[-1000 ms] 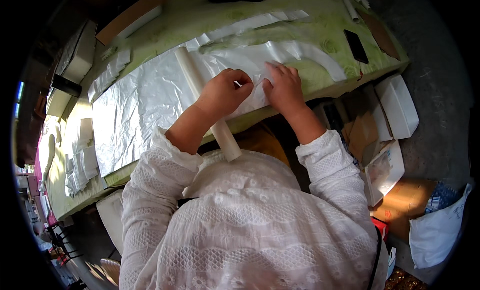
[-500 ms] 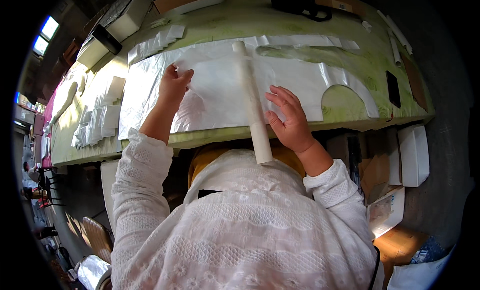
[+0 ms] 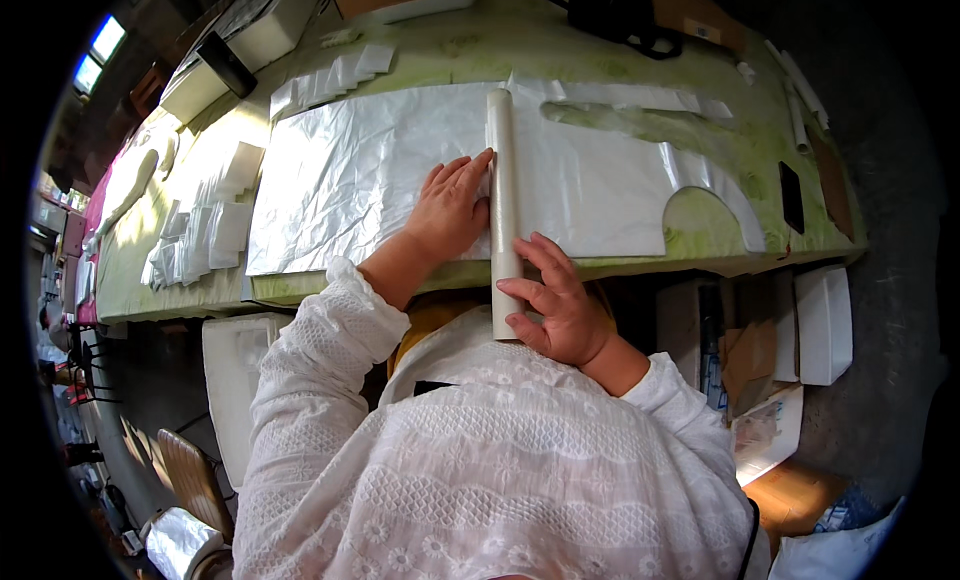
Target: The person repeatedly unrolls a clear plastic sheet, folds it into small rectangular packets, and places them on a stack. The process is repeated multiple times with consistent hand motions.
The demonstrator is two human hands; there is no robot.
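Note:
A long pale roll lies across a wide white sheet on the green table; its near end sticks out past the table's front edge. My left hand rests flat on the sheet with its fingertips against the roll's left side. My right hand grips the roll's near end from the right. The sheet's right part has curved shapes cut out of it.
White cut pieces are stacked at the table's left, strips lie at the back left. A dark bag sits at the far edge, a dark flat object at the right. White boxes stand on the floor.
My left hand has come back from the sheet's far left to the roll. My right hand has closed around the roll's near end. The view has shifted.

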